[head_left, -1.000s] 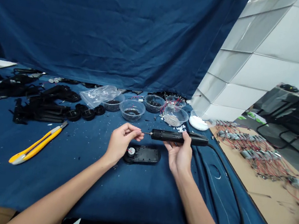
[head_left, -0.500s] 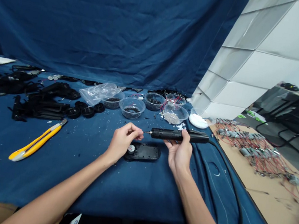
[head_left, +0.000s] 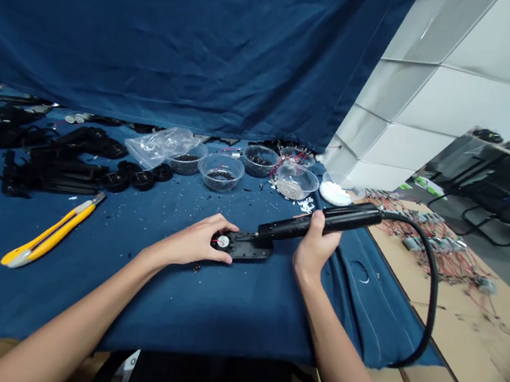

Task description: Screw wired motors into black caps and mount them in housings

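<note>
My right hand (head_left: 318,245) is wrapped round a black corded electric screwdriver (head_left: 297,226), which tilts down to the left. Its thin bit reaches over the right part of a black plastic housing (head_left: 249,249); whether the tip touches a screw is too small to tell. My left hand (head_left: 202,239) grips the left end of that housing between thumb and fingers, holding it on the blue cloth. Inside that end sits a small round silver motor (head_left: 223,242) with a red wire. A screw at the bit cannot be made out.
Clear plastic bowls (head_left: 220,174) of small parts line the back, beside a plastic bag (head_left: 161,145). A yellow utility knife (head_left: 52,234) and black plastic parts (head_left: 54,174) lie left. Wired motors (head_left: 434,243) cover cardboard at right. The screwdriver's cable (head_left: 434,294) loops down right.
My left hand has left the screwdriver's bit and taken hold of the housing. My right hand has tilted the screwdriver, bringing its bit down to the housing.
</note>
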Available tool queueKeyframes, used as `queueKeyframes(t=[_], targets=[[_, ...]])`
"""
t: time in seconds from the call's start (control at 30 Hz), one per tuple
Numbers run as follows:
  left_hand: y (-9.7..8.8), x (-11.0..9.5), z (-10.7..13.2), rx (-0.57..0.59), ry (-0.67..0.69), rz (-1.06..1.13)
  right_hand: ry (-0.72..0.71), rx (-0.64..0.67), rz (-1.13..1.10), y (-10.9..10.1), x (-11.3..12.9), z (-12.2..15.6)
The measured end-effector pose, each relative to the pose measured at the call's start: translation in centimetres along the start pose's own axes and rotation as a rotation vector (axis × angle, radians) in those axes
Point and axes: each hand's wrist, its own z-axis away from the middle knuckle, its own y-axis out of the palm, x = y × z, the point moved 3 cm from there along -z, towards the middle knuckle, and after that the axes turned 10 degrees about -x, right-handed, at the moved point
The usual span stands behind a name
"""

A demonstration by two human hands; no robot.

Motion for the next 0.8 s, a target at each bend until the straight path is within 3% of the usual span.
queueKeyframes(t=[0.23, 0.8], targets=[[-0.13, -0.25, -0.04, 0.005, 0.003, -0.018, -0.043, 0.068, 0.141, -0.18, -0.69, 0.34], [-0.01, -0.26, 0.04, -0.004, 0.017, -0.032, -0.103, 0.117, 0.189, -0.12, -0.35, 0.70]])
